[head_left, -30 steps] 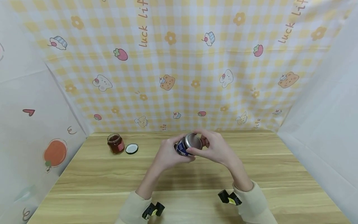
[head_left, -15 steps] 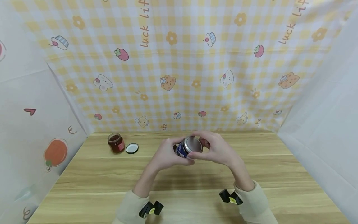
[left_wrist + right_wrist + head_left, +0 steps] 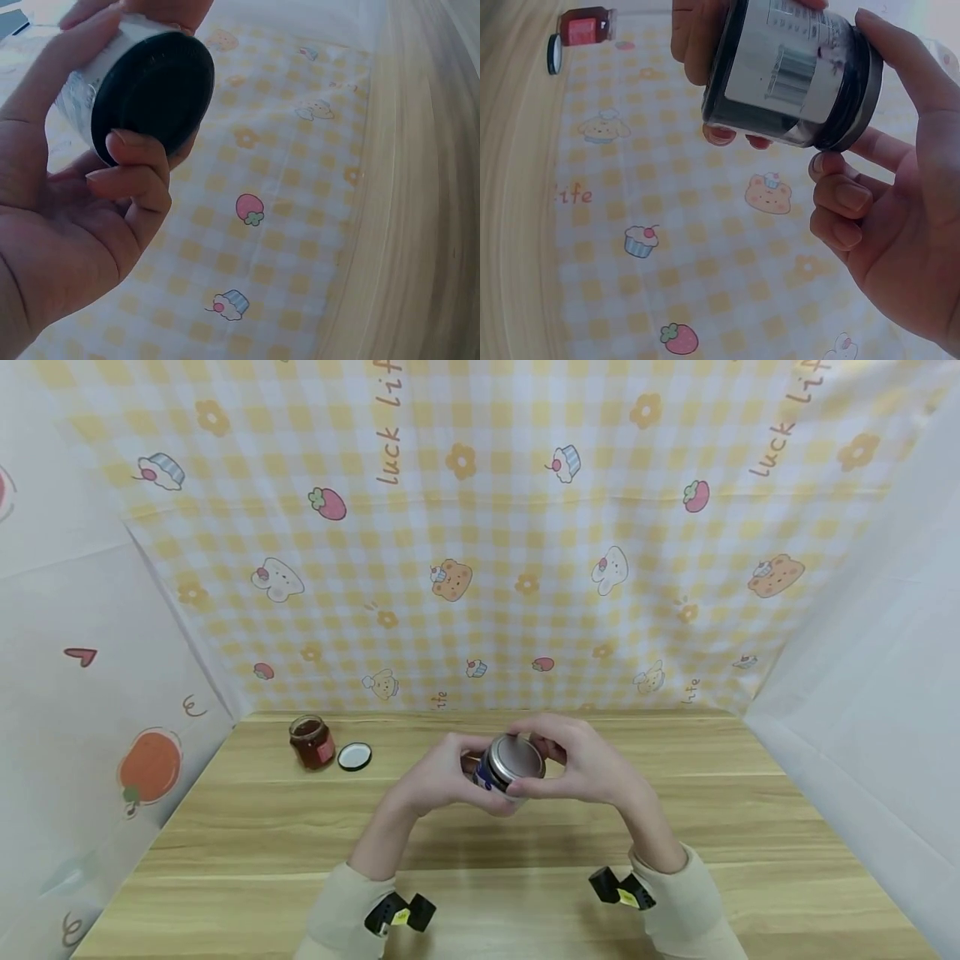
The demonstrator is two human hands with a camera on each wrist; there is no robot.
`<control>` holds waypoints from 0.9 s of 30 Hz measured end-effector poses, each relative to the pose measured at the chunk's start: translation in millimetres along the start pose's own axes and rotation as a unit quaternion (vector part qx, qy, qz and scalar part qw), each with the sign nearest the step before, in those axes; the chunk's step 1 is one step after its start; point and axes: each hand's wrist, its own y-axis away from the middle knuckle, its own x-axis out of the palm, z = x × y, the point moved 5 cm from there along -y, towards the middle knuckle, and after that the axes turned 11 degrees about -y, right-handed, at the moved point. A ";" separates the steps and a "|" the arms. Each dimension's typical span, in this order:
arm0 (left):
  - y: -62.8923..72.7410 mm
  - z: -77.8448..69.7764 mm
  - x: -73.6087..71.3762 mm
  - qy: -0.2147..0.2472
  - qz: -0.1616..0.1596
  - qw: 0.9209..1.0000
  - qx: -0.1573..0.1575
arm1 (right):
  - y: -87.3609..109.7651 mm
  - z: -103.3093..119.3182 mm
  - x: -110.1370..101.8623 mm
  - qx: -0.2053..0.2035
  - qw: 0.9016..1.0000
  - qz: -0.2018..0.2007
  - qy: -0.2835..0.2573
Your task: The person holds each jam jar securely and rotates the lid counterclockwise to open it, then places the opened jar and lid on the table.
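A dark jam jar (image 3: pixel 487 774) with a blue label and a silver lid (image 3: pixel 519 757) is held above the table, tilted with its lid toward the right. My left hand (image 3: pixel 442 774) grips the jar's body, fingers wrapped round it near the base. My right hand (image 3: pixel 581 764) holds the lid's rim between thumb and fingers. In the right wrist view, the jar's white barcode label (image 3: pixel 787 64) faces the camera and the lid is on the jar. The left wrist view shows the jar's dark round base (image 3: pixel 154 97).
An uncovered jar of reddish-brown contents (image 3: pixel 311 743) stands at the table's back left. Beside it a lid (image 3: pixel 354 757) lies with its white inside up. A checked cloth (image 3: pixel 495 527) hangs behind the wooden table (image 3: pixel 712 827).
The jar has tipped a little more upright, its lid facing more upward and slightly lower. My left hand has shifted its hold and its wrist has moved slightly left.
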 end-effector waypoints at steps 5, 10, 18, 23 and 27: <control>-0.2 1.3 3.4 0.050 0.051 0.997 0.022 | 1.6 4.3 1.3 -0.008 0.999 0.020 -0.032; 0.0 3.8 6.7 0.085 0.084 0.992 0.030 | 1.5 9.8 2.1 -0.017 0.997 0.037 -0.067; 0.7 5.4 12.7 0.127 0.141 0.979 0.079 | -0.1 13.3 4.3 -0.047 0.994 0.063 -0.077; -0.1 6.8 17.4 0.130 0.166 0.973 0.092 | 0.4 14.9 5.7 -0.067 0.990 0.079 -0.099; -0.5 7.2 20.2 0.136 0.180 0.969 0.097 | 0.7 16.3 6.0 -0.086 0.987 0.081 -0.104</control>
